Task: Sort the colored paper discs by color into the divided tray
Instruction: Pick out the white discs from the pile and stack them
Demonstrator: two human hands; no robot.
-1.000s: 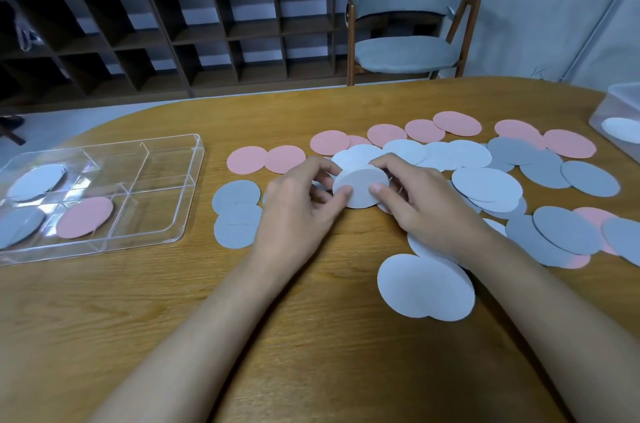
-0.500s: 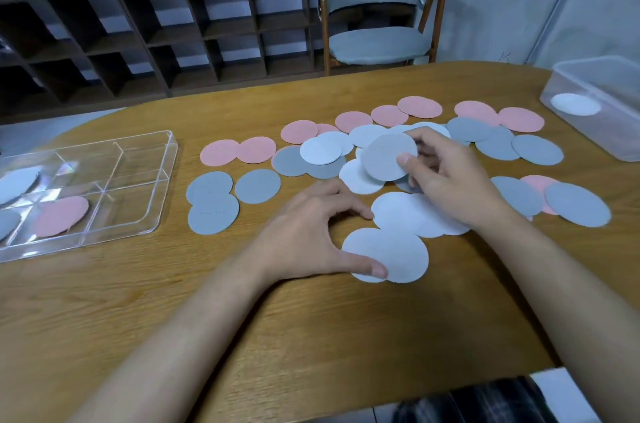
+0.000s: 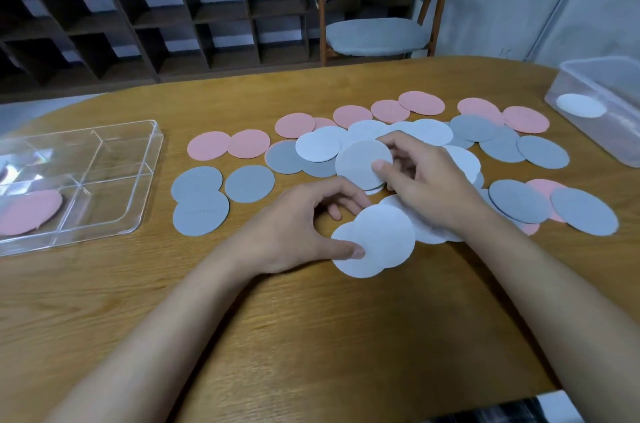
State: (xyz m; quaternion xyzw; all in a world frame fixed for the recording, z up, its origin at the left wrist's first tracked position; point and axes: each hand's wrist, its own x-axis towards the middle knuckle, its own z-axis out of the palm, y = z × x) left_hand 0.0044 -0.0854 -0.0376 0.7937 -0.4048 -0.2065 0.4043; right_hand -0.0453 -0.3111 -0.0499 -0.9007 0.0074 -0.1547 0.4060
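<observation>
Pink, grey and pale discs lie spread over the wooden table. My right hand (image 3: 427, 185) pinches a pale disc (image 3: 360, 161) lifted a little above the pile, thumb on its face. My left hand (image 3: 301, 227) rests on the table with curled fingers, its thumb pressing the edge of two overlapping pale discs (image 3: 381, 241). The clear divided tray (image 3: 104, 180) stands at the left, apart from both hands; one pink disc (image 3: 29, 211) lies in its near compartment.
A clear plastic box (image 3: 602, 118) with one white disc inside stands at the right edge. Pink discs (image 3: 349, 116) line the far side, grey discs (image 3: 201, 201) lie between tray and hands. A chair (image 3: 377, 28) and shelves are behind the table.
My right hand lifted a pale disc from the pile and holds it. My left hand moved back to the near pale discs and set its thumb on them. The camera shifted.
</observation>
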